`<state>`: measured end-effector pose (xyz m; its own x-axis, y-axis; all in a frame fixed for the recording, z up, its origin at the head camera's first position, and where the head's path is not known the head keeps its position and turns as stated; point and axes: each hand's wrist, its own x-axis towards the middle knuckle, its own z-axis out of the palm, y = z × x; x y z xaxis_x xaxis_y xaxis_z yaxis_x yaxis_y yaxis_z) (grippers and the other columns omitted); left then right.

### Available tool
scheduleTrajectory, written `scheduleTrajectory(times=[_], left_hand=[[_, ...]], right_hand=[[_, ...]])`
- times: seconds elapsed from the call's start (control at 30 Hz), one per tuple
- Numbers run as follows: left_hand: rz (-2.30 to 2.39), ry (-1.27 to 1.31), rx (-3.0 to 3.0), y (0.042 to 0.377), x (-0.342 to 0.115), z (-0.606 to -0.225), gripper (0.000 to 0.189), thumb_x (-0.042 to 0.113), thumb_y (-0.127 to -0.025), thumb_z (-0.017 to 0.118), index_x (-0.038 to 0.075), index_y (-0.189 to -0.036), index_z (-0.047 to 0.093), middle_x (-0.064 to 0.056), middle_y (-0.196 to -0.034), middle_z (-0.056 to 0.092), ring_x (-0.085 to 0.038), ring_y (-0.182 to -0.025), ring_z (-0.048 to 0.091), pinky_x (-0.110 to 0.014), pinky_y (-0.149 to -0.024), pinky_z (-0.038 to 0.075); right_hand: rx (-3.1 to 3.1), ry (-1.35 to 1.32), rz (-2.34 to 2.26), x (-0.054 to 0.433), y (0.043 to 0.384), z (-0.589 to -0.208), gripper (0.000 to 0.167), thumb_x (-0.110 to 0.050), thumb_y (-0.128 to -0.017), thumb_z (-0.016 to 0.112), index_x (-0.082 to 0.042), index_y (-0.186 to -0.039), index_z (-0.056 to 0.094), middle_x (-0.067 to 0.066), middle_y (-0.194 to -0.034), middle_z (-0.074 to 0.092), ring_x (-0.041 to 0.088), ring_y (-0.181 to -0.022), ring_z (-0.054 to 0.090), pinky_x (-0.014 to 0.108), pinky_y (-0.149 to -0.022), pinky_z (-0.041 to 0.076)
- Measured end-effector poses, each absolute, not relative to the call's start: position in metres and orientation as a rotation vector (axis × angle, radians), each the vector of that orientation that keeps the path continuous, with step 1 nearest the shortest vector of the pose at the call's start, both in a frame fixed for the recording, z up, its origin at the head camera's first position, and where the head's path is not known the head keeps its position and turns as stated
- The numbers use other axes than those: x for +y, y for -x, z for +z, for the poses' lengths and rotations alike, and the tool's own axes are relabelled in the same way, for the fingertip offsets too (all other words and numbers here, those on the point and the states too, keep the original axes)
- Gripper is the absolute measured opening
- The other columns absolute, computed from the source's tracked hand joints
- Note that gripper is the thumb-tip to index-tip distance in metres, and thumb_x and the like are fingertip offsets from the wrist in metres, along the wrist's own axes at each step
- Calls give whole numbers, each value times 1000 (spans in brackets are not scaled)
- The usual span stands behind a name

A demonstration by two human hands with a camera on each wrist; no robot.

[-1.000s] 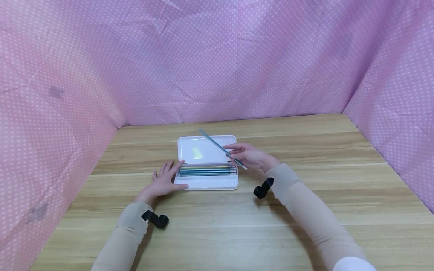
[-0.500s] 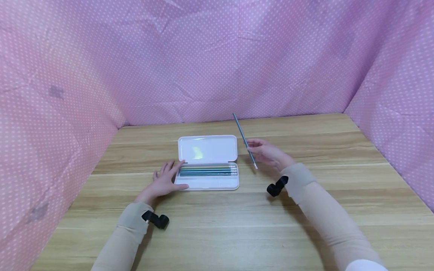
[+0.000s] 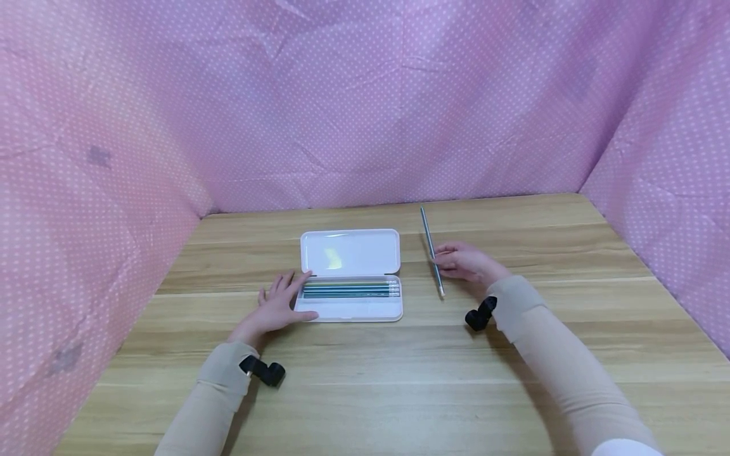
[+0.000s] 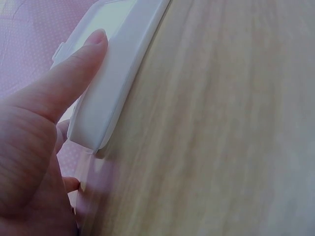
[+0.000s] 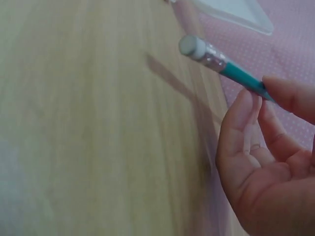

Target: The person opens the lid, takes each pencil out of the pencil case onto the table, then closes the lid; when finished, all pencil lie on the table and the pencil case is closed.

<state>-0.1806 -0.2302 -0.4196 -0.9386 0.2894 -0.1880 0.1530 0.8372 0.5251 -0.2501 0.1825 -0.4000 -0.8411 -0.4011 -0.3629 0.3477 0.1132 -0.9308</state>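
Observation:
To the right of the pencil case, my right hand (image 3: 464, 263) pinches a teal pencil (image 3: 431, 250) between thumb and fingertips. In the right wrist view the pencil's pale eraser (image 5: 188, 45) and silver band point away from the hand, with its shadow cast on the wood. A white pencil case (image 3: 359, 310) lies unfolded, its lid (image 3: 365, 250) laid back. Several pencils (image 3: 348, 289) lie in a row in the case's rear part, erasers to the right. My left hand (image 3: 275, 310) rests spread at the case's left end, its straight thumb (image 4: 81, 64) over the front of the case.
The wood-grain table (image 3: 365, 386) extends in front of the case and to both sides. Pink dotted cloth (image 3: 365, 114) hangs behind the table and along its sides. A black wrist camera (image 3: 481, 315) is strapped to the right forearm, another (image 3: 263, 371) to the left.
My right hand has carried the pencil rightward from above the lid to bare wood beside the case, and the pencil has swung more upright in the head view. My left hand has stayed put.

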Motion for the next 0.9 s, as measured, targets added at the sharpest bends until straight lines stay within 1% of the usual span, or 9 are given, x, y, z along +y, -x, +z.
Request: scheduleTrajectory(times=[0.13, 0.2, 0.3, 0.4, 0.6, 0.73, 0.9], left_hand=[[754, -335, 2758, 180, -230, -420, 95, 55, -78, 69, 27, -152, 17, -23, -157, 2, -48, -141, -7, -73, -101, -9], [762, -333, 2754, 180, -229, -419, 95, 54, -78, 69, 26, -152, 18, -23, -157, 1, -48, -141, -7, -73, -101, -9], [760, -332, 2754, 179, -229, -419, 95, 55, -78, 69, 26, -152, 18, -23, -157, 2, -48, -141, -7, -73, -101, -9], [760, -330, 2755, 178, -229, -419, 94, 54, -78, 69, 26, -152, 18, -24, -157, 2, -48, -141, -7, -73, -101, -9], [771, -326, 2759, 178, -229, -419, 94, 54, -78, 70, 26, -152, 19, -23, -157, 3, -48, -141, -7, -73, -101, -10], [758, -334, 2769, 180, -230, -420, 93, 54, -78, 70, 26, -152, 19, -24, -157, 3, -49, -141, -6, -73, -101, -9], [759, -335, 2770, 181, -231, -422, 93, 54, -78, 69, 27, -152, 19, -23, -157, 3, -49, -141, -6, -73, -101, -10]], right_hand=[[1907, 31, -1731, 183, 250, -403, 29, -2, -94, 53, 7, -120, 43, -4, -88, 63, 5, -82, 64, 21, -77, 53], [1942, 33, -1706, 181, 250, -404, 32, 0, -93, 54, 10, -121, 43, -3, -85, 63, 6, -79, 63, 21, -76, 54], [2009, 40, -1661, 177, 248, -405, 36, 1, -90, 57, 13, -122, 45, -2, -86, 64, 6, -76, 62, 22, -73, 54], [2079, 25, -1605, 173, 246, -404, 38, 2, -87, 60, 12, -121, 47, 2, -88, 63, 7, -74, 61, 23, -71, 55], [2184, -53, -1515, 162, 243, -400, 28, 4, -86, 62, 10, -111, 50, 5, -83, 58, 11, -67, 60, 24, -66, 56], [2270, -91, -1438, 154, 242, -398, 21, 5, -85, 62, 8, -103, 52, 6, -81, 57, 12, -68, 59, 26, -65, 57], [2339, -103, -1385, 148, 240, -394, 19, 5, -84, 62, 8, -101, 53, 8, -82, 58, 13, -69, 60, 26, -65, 57]])
